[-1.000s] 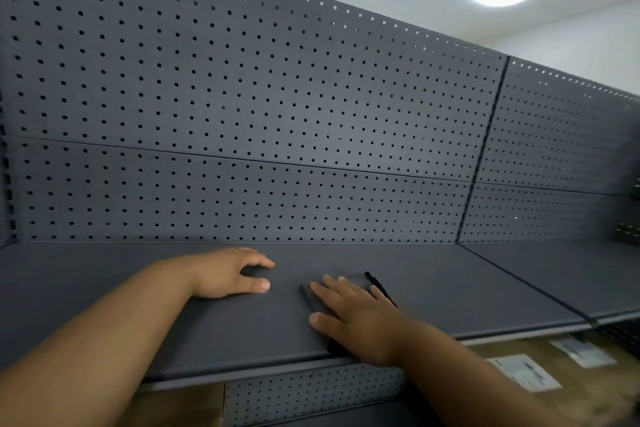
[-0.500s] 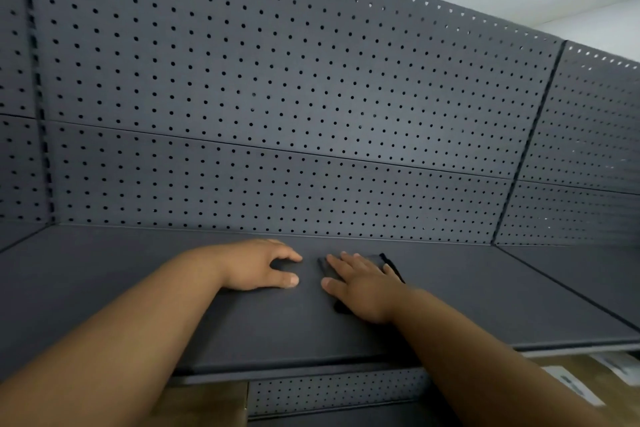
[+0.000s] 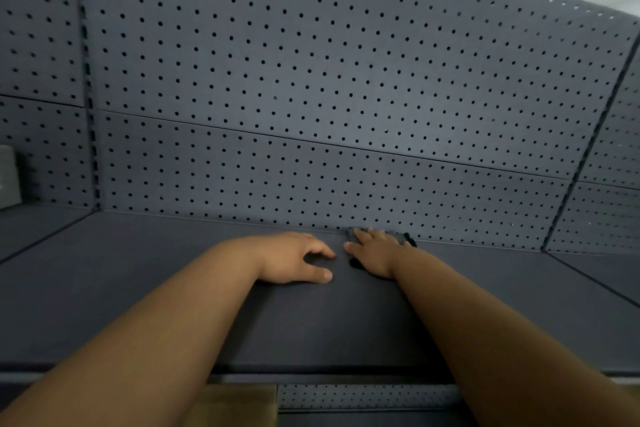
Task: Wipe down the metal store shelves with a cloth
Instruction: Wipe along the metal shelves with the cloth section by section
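Observation:
A dark grey metal shelf (image 3: 145,274) runs across the view below a perforated back panel (image 3: 311,87). My right hand (image 3: 375,251) lies flat with straight fingers on a dark cloth (image 3: 405,238), pressing it against the shelf right at the foot of the back panel. Most of the cloth is hidden under that hand; only dark edges show. My left hand (image 3: 298,258) rests on the bare shelf just left of it, fingers loosely bent, holding nothing.
A slotted upright (image 3: 86,80) divides the back panel at the left, another upright (image 3: 588,149) at the right. A grey box-like object (image 3: 8,177) stands on the neighbouring shelf at far left. A lower perforated panel (image 3: 363,395) and brown cardboard (image 3: 239,406) show under the shelf's front edge.
My right hand has pushed the cloth away from the front part of the shelf to the back panel. The left hand slid back with it, and the view swung leftward.

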{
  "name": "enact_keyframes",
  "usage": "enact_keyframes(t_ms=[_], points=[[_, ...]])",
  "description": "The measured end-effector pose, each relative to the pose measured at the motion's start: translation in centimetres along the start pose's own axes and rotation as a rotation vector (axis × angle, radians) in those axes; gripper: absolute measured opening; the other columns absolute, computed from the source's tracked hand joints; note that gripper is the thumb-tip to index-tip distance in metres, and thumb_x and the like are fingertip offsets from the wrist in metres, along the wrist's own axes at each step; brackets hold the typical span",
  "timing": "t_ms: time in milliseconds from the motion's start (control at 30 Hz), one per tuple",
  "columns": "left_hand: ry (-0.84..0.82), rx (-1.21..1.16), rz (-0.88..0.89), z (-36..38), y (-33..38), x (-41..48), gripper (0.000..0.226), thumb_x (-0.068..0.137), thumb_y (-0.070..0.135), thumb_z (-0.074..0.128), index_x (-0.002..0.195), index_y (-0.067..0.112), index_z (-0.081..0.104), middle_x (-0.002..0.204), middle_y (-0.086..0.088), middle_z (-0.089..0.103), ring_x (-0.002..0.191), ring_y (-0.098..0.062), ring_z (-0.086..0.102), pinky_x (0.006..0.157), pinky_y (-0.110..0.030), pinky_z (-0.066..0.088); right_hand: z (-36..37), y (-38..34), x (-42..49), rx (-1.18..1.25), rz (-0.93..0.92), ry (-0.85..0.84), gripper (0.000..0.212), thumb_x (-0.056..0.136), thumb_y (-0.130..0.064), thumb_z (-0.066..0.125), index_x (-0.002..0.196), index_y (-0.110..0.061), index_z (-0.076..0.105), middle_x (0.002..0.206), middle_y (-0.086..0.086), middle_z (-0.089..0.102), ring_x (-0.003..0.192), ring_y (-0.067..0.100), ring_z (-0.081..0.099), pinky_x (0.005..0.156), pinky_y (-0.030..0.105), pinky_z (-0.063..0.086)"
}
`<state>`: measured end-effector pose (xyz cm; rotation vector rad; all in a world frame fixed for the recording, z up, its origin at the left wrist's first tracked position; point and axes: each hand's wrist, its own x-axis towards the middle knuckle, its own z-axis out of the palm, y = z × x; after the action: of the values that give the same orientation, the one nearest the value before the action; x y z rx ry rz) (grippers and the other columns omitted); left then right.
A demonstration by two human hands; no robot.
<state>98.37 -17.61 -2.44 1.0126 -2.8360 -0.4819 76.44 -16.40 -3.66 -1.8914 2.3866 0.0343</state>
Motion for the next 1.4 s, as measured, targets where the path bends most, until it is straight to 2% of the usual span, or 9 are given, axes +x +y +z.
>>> enact_keyframes(t_ms=[233,567,767,867,1067,1233,1400], points=[[0.009,-0.022,-0.047,-0.1,-0.5,0.1,0.060,0.089,0.059,0.058,0.144,0.039,0.043,0.151,0.011,0.039,0.137,-0.008,0.037,0.116,-0.035,0.029,0.4,0.3,-1.7,0.014,-0.060,-0.010,0.068,0.095,-0.066,0.017,0.155,-0.036,0.004,0.164,-0.003,-0.003,0.150,0.022,-0.005,0.116,0.058,-0.001],[0.028,0.014,-0.069,-0.2,0.0,-0.1,0.060,0.090,0.056,0.059,0.145,0.035,0.044,0.152,0.009,0.038,0.137,-0.008,0.037,0.114,-0.027,0.027,0.9,0.7,-11.3,0.024,-0.257,-0.018,0.065,0.096,-0.065,0.018,0.154,-0.040,0.003,0.163,-0.007,-0.006,0.149,0.013,-0.009,0.118,0.051,-0.006],[-0.050,0.101,-0.045,-1.0,-0.3,-0.7,0.064,0.091,0.061,0.052,0.149,0.037,0.037,0.157,0.012,0.031,0.142,-0.008,0.030,0.119,-0.035,0.024,1.2,0.9,-15.9,0.045,-0.267,-0.001,0.063,0.097,-0.064,0.020,0.153,-0.042,0.003,0.163,-0.012,-0.006,0.147,0.007,-0.010,0.116,0.044,-0.009],[-0.092,0.108,-0.018,-1.7,-1.4,-1.6,0.065,0.091,0.062,0.052,0.149,0.039,0.035,0.157,0.015,0.029,0.142,-0.005,0.030,0.118,-0.029,0.022,1.1,0.7,-16.8,0.054,-0.249,-0.008,0.062,0.097,-0.063,0.021,0.153,-0.044,0.003,0.162,-0.014,-0.006,0.147,0.005,-0.011,0.117,0.043,-0.009],[-0.102,0.105,0.038,-2.4,-4.5,-3.2,0.064,0.089,0.063,0.053,0.148,0.044,0.035,0.153,0.022,0.030,0.138,0.001,0.030,0.109,-0.019,0.022,0.9,0.0,-15.7,0.040,-0.189,-0.033,0.062,0.097,-0.063,0.021,0.152,-0.045,0.001,0.162,-0.016,-0.007,0.146,0.003,-0.012,0.117,0.043,-0.009],[-0.023,0.072,0.077,-1.7,-5.4,-3.2,0.064,0.086,0.069,0.053,0.144,0.046,0.038,0.151,0.022,0.032,0.140,-0.003,0.028,0.119,-0.034,0.024,1.1,-1.2,-11.7,0.022,-0.122,-0.017,0.063,0.097,-0.064,0.021,0.153,-0.043,0.002,0.162,-0.014,-0.006,0.148,0.007,-0.010,0.118,0.048,-0.006],[-0.025,0.097,0.090,-1.5,-5.4,-2.9,0.065,0.087,0.069,0.050,0.146,0.044,0.036,0.153,0.019,0.031,0.142,-0.008,0.026,0.118,-0.034,0.023,1.1,-2.1,-6.2,0.010,-0.051,-0.016,0.064,0.096,-0.065,0.019,0.153,-0.041,0.002,0.163,-0.008,-0.004,0.149,0.013,-0.007,0.118,0.053,-0.004]])
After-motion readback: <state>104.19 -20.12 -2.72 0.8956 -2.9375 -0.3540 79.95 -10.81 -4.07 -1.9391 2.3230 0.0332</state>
